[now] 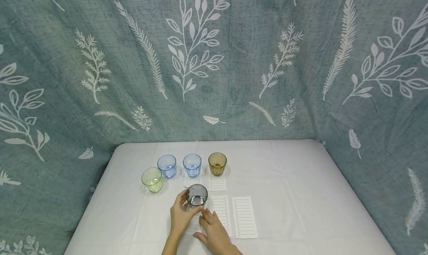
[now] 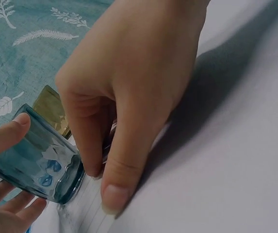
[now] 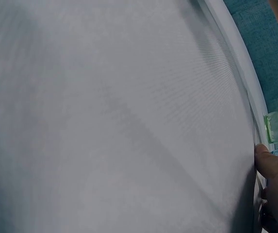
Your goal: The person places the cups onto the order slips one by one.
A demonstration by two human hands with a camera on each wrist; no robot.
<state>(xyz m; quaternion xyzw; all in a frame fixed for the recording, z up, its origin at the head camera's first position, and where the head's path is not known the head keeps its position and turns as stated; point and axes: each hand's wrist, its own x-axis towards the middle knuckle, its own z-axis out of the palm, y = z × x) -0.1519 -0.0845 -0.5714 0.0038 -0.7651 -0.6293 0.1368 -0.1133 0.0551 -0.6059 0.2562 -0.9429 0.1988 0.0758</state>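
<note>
My left hand (image 1: 180,218) grips a smoked-grey glass tumbler (image 1: 197,194), its thumb on the near side and fingers round the left. That tumbler (image 2: 41,155) looks teal and tilted in the left wrist view. Just to its right, my right hand (image 1: 215,232) reaches down with fingers fairly straight, fingertips close to the tumbler's base. Under both hands lies a lined paper slip (image 1: 195,226), partly covered. In the left wrist view the right hand (image 2: 134,87) touches the lined paper (image 2: 92,208) with thumb and fingertips apart.
Behind stand a green tumbler (image 1: 152,180), two blue tumblers (image 1: 167,166) and an amber tumbler (image 1: 217,164). Lined slips (image 1: 217,183) lie before the back row, and another slip (image 1: 245,218) rests right of my hands. A patterned curtain (image 1: 234,61) surrounds the white-covered table (image 1: 294,195).
</note>
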